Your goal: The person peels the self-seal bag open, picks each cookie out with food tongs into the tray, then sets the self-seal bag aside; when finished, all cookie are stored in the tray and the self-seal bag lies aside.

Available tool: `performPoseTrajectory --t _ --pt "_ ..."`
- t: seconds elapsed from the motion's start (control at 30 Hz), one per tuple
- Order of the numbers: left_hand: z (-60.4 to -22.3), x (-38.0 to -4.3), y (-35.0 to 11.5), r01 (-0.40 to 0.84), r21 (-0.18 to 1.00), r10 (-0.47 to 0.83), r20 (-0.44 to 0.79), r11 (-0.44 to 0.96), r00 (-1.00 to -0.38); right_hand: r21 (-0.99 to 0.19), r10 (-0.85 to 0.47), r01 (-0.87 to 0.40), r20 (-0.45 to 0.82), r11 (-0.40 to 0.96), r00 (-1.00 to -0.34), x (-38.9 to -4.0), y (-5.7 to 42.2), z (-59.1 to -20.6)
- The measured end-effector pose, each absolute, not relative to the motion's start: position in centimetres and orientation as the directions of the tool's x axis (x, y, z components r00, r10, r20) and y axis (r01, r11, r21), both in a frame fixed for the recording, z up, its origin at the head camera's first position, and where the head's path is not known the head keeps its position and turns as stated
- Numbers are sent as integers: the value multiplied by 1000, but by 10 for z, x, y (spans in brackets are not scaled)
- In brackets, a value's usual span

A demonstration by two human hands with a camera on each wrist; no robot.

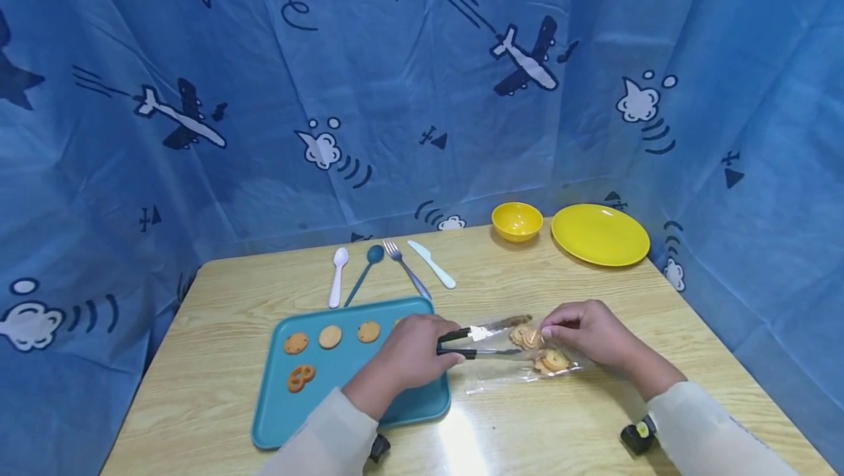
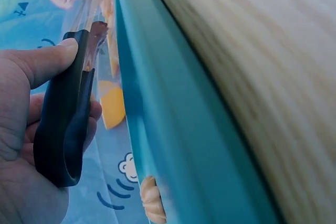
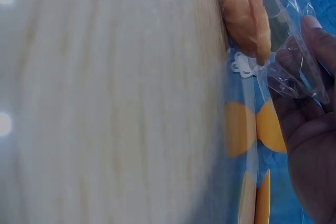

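My left hand (image 1: 417, 353) grips a pair of tongs (image 2: 65, 114) by their black handles, thumb on one side and fingers on the other. The metal arms of the tongs reach into a clear plastic bag (image 1: 491, 382) that lies over the table. Several cookies (image 1: 555, 361) sit inside the bag, close to the tongs' tips. At the bag's right end, my right hand (image 1: 587, 331) pinches the plastic film between thumb and fingers. In the right wrist view, bagged cookies (image 3: 247, 19) show just beyond those fingertips.
Beneath the left forearm lies a teal tray (image 1: 264, 406) with several cookies (image 1: 330, 337) and a pretzel (image 1: 300, 378). Behind it are a white spoon (image 1: 338, 277), a dark spoon (image 1: 374, 255), a fork (image 1: 407, 269) and a knife (image 1: 431, 263). A yellow bowl (image 1: 517, 222) and yellow plate (image 1: 600, 235) stand back right.
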State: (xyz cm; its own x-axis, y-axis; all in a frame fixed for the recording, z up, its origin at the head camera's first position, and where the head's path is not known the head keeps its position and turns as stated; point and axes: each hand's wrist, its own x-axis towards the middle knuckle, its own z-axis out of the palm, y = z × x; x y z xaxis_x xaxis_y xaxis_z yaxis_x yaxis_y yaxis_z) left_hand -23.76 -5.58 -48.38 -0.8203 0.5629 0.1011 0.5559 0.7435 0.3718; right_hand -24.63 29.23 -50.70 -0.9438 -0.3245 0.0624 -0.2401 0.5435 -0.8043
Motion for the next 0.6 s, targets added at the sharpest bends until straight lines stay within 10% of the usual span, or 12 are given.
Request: performPoseTrajectory --t 0.6 --pt "-491 -237 -56 578 361 566 148 732 -811 -807 -299 -205 38 554 -954 -246 292 -507"
